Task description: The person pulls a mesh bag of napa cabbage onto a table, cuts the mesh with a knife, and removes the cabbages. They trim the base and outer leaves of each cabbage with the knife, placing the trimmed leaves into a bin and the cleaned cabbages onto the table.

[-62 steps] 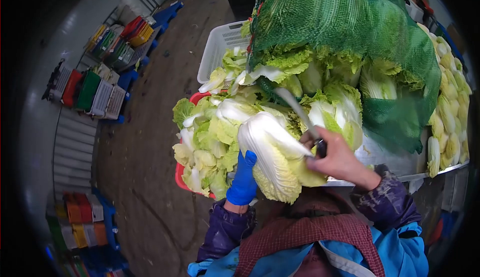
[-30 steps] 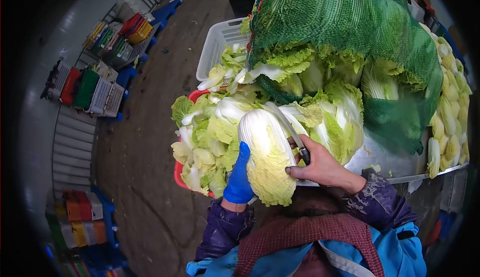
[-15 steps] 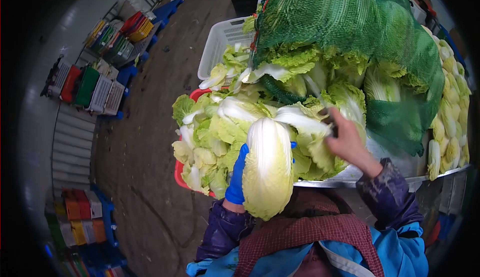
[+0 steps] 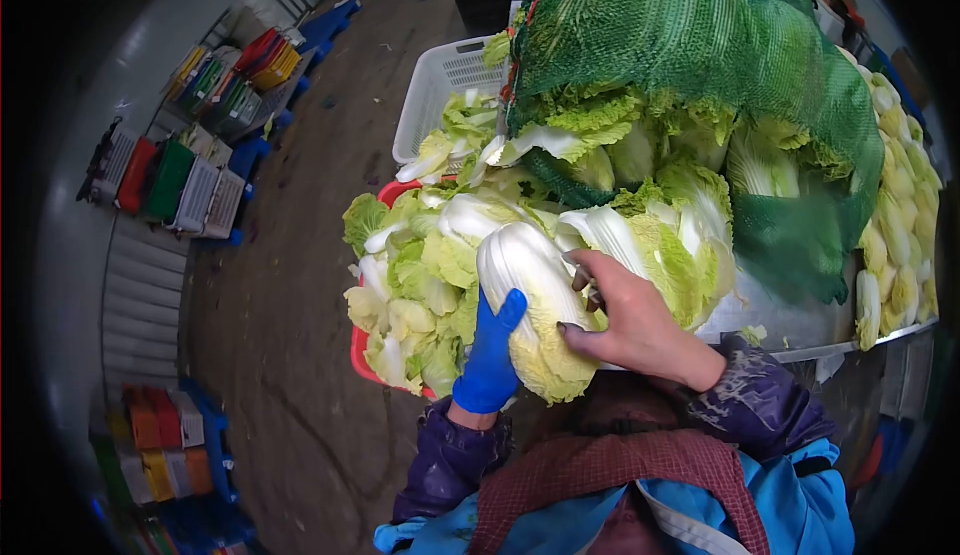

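A trimmed napa cabbage [image 4: 535,305], white at its upper end and pale yellow below, lies tilted in my left hand [image 4: 490,350], which wears a blue glove and has its thumb across the front. My bare right hand [image 4: 635,320] is curled at the cabbage's right side, with a small dark item partly hidden among the fingers. Behind it, a leafy cabbage [image 4: 690,245] rests on the metal table [image 4: 800,340]. Loose outer leaves [image 4: 425,265] are heaped in a red container [image 4: 362,355] at the left.
A green mesh sack [image 4: 680,35] of cabbages covers the back of the table. Trimmed cabbages [image 4: 900,225] are stacked at the right. A white crate [image 4: 425,95] holding leaves stands behind the red container. Colored crates [image 4: 165,180] on blue pallets line the left.
The cabbage in my left hand has tilted and shifted up. My right hand has come down and left to its side. The blade seen earlier at my right hand no longer shows.
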{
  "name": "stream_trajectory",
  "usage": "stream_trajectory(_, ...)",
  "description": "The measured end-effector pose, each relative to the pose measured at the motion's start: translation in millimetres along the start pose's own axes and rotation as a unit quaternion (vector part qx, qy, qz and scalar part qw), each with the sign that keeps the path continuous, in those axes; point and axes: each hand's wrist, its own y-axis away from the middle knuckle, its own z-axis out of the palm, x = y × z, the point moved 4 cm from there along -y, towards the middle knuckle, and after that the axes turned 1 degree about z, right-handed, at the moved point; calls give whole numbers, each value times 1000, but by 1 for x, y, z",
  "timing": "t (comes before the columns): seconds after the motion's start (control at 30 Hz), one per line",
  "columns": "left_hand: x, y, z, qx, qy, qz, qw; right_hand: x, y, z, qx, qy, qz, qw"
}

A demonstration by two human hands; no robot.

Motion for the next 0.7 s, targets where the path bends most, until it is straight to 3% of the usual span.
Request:
stream_trajectory(0.07, 7, 2, 6, -5, -25, 37, 999, 3, -3, 7, -2, 56, 6, 998)
stream_trajectory(0.17, 13, 9, -7, -3, -16, -5, 1000, 19, -12, -8, 25, 52, 33, 998)
stream_trajectory(0.23, 2, 16, -18, -31, 118, -142, 982, 40, -21, -19, 37, 32, 50, 998)
stream_trajectory(0.27, 1, 16, -19, -30, 119, -140, 983, 61, -26, -22, 57, 20, 72, 996)
stream_trajectory(0.33, -1, 16, -7, -166, 187, -129, 960, 82, -26, -28, 78, 7, 94, 992)
stream_trajectory(0.4, 10, 17, 6, -142, 199, -110, 963, 89, -20, -36, 113, 158, 124, 973)
stream_trajectory(0.43, 16, 15, 9, -116, 211, -93, 966, 80, -13, -34, 132, 175, 59, 974)
stream_trajectory(0.47, 17, 12, 8, -115, 211, -95, 966, 76, -6, -32, 131, 175, 61, 974)
stream_trajectory(0.53, 19, 2, 4, -109, 235, -110, 960, 58, 4, -29, 105, 128, 41, 985)
stream_trajectory(0.57, 20, -4, -4, -110, 222, -79, 966, 55, 12, -24, 15, -15, 234, 972)
stream_trajectory(0.6, 18, -6, 1, -112, 223, -83, 965, 57, 18, -16, 18, -14, 237, 971)
stream_trajectory(0.67, 12, -13, 7, -24, 109, -54, 992, 55, 29, 1, 3, -268, 108, 957)
stream_trajectory(0.7, 5, -17, 12, -45, 152, -81, 984, 52, 35, 0, -14, -290, 156, 944)
